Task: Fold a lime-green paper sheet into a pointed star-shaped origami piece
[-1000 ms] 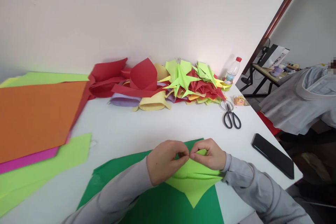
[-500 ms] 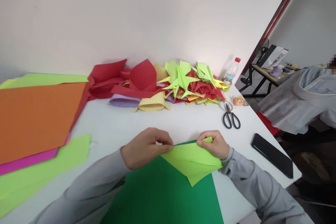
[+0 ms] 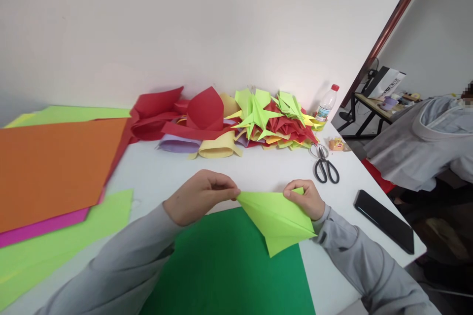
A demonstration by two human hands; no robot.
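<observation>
A folded lime-green sheet of paper (image 3: 275, 219) is held up between my hands, over a dark green sheet (image 3: 229, 261) that lies on the table. My left hand (image 3: 203, 194) pinches its left corner between thumb and fingers. At the upper right edge my right hand (image 3: 306, 198) grips it, thumb in front, with a small tip of paper showing above the fingers. Creases run across the folded paper, and one point hangs down towards me. The fingers behind the paper are partly hidden.
Black-handled scissors (image 3: 325, 167) and a black phone (image 3: 384, 221) lie on the right. Folded paper stars (image 3: 256, 113), red paper hats (image 3: 205, 110) and a bottle (image 3: 327, 103) line the wall. Orange sheets (image 3: 55, 172) are stacked left. A person in grey (image 3: 424, 133) is beyond the table.
Both hands have lifted the lime-green paper slightly. My left hand has moved up and a little left, my right hand slightly right and up, and the paper's left corner shows more.
</observation>
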